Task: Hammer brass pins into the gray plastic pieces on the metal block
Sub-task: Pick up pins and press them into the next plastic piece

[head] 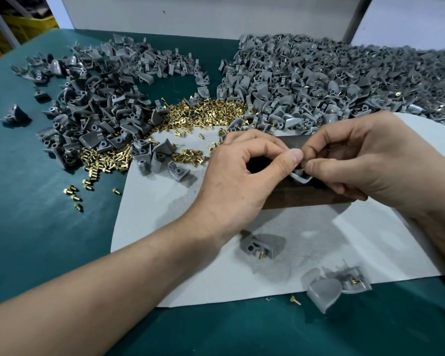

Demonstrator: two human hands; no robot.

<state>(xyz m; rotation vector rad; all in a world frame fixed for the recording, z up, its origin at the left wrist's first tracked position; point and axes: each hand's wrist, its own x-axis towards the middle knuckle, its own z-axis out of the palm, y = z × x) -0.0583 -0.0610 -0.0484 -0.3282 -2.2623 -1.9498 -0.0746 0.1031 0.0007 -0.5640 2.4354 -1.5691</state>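
A dark metal block (306,197) lies on a white sheet (177,253) at centre right. On its top rests a gray plastic piece (300,178), mostly hidden by fingers. My left hand (242,181) pinches that piece with thumb and forefinger. My right hand (365,160) pinches a small brass pin (303,170) at the piece's top. A heap of brass pins (190,114) lies behind the block. No hammer is in view.
Gray pieces without pins are piled at the left (93,119); a bigger pile with pins (332,78) fills the back right. Two pinned pieces (262,245) (334,286) and a loose pin (295,300) lie near the sheet's front edge. Green mat (36,227) underneath.
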